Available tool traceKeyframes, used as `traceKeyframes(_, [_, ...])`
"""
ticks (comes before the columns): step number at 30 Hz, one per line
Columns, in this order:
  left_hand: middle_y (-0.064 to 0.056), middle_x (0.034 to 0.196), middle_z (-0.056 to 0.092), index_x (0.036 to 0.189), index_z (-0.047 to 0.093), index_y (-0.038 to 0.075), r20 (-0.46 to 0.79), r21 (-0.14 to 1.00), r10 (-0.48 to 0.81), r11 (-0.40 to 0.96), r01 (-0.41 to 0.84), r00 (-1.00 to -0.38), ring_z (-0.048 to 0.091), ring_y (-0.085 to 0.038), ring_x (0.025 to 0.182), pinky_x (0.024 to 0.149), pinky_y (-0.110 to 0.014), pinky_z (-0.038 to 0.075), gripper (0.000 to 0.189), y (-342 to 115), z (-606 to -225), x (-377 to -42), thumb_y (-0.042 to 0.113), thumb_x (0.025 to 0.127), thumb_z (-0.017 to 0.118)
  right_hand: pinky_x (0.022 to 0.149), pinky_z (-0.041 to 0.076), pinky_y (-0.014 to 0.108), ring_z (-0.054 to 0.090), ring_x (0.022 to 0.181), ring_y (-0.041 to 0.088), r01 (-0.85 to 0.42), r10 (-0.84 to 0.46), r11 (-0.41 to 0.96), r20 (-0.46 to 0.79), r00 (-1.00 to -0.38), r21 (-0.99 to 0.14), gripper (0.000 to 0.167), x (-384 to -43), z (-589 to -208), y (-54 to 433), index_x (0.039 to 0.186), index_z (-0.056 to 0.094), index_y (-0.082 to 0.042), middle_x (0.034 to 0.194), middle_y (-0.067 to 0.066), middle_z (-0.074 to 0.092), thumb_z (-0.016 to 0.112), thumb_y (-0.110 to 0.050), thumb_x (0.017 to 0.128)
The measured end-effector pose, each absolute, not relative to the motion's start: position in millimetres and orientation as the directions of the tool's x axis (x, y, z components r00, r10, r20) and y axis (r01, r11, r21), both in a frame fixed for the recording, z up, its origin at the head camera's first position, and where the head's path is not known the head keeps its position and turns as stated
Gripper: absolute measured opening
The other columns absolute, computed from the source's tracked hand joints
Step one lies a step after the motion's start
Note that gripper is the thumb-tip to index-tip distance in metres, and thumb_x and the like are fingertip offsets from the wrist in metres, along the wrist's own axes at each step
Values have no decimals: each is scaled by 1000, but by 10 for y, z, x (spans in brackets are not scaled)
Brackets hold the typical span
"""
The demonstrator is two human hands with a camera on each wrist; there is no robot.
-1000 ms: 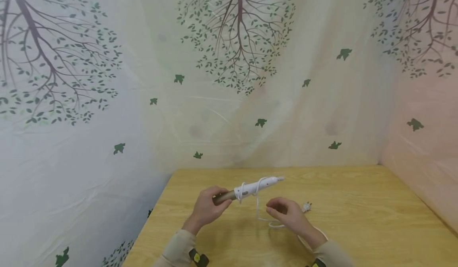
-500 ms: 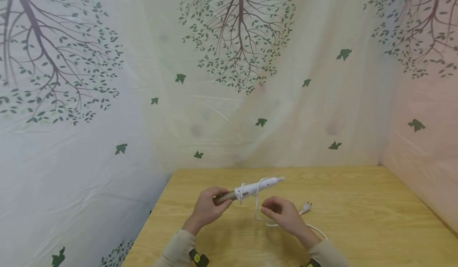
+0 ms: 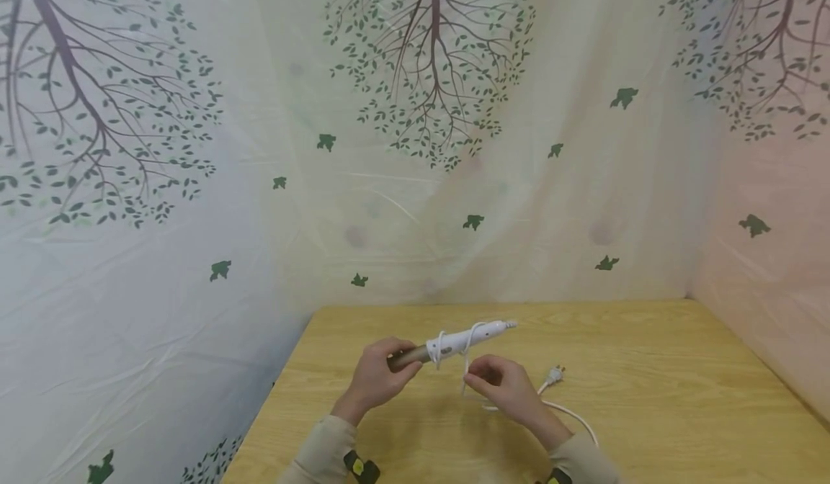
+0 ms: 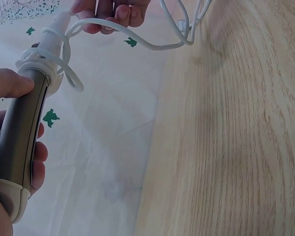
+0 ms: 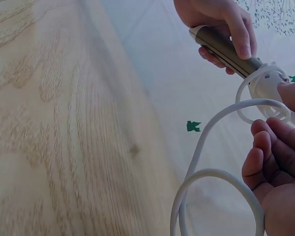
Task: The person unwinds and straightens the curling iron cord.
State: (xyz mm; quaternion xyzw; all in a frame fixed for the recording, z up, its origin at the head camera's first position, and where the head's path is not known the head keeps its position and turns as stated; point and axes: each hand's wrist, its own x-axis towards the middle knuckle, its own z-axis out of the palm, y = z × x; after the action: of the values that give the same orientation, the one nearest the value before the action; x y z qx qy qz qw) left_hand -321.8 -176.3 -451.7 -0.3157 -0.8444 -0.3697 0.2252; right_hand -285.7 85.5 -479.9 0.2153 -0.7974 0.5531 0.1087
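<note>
My left hand grips the brown barrel of a hair straightener, raised over the table. Its white handle points to the right and slightly up. A white cord loops loosely round this handle and hangs down from it. Beside the hanging part is my right hand, with fingers bent and thumb and index finger a little apart. In the right wrist view the cord passes across that gap; whether the fingertips touch it, I cannot tell. The plug lies past my right hand.
The wooden table carries the loose end of the cord, which curves to the right of my right wrist. A pale curtain printed with trees and green leaves hangs behind the table and along both sides.
My right hand has moved left, from a short way off to the hanging cord. My left hand and the hair straightener have hardly moved.
</note>
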Motion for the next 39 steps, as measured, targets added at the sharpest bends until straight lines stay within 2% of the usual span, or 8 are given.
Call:
traceKeyframes(7, [4,90,69,102,72,14,610,485,365,529,696,-703,59,-6,72,62,-21,48,23,-1726,-4519,-3227,19,81,79,67,52,24,64,74,10,-453,-241,293,394,-887,-842,12,-2776,-4635,829,94,66,1,90,15,70,69,-9,90])
traceKeyframes(18, [5,90,69,102,72,15,607,489,367,526,696,-705,59,-5,72,63,-21,48,23,-1720,-4511,-3241,20,81,79,65,52,23,61,70,4,-451,-225,288,398,-890,-845,15,-2954,-4901,851,91,66,-7,85,5,69,71,-20,89])
traceKeyframes(24, [5,90,69,101,72,15,598,502,356,532,682,-718,59,-5,73,63,-21,48,22,-1727,-4508,-3224,19,81,80,63,50,23,58,67,3,-418,-154,373,389,-908,-828,6,-2943,-4908,831,86,66,-10,79,0,67,71,-13,88])
traceKeyframes(30, [4,91,70,101,72,15,600,507,350,529,680,-719,59,-6,72,63,-21,49,22,-1742,-4527,-3215,19,81,79,65,51,22,59,68,3,-384,-97,466,386,-918,-797,6,-2930,-4917,843,85,67,-13,77,-5,66,72,-10,85])
traceKeyframes(35, [3,90,70,101,72,14,617,495,349,525,692,-706,59,-6,70,61,-21,48,23,-1756,-4536,-3237,18,80,80,65,51,21,59,69,3,-400,-145,508,382,-913,-763,5,-2930,-4911,892,85,68,-11,77,-5,67,72,-9,85])
traceKeyframes(39, [2,91,70,101,72,13,622,482,349,534,694,-701,59,-5,70,61,-21,48,23,-1766,-4541,-3255,18,80,80,62,49,21,57,67,0,-466,-264,534,384,-885,-705,4,-2946,-4913,951,83,68,-10,75,-6,66,72,-8,84])
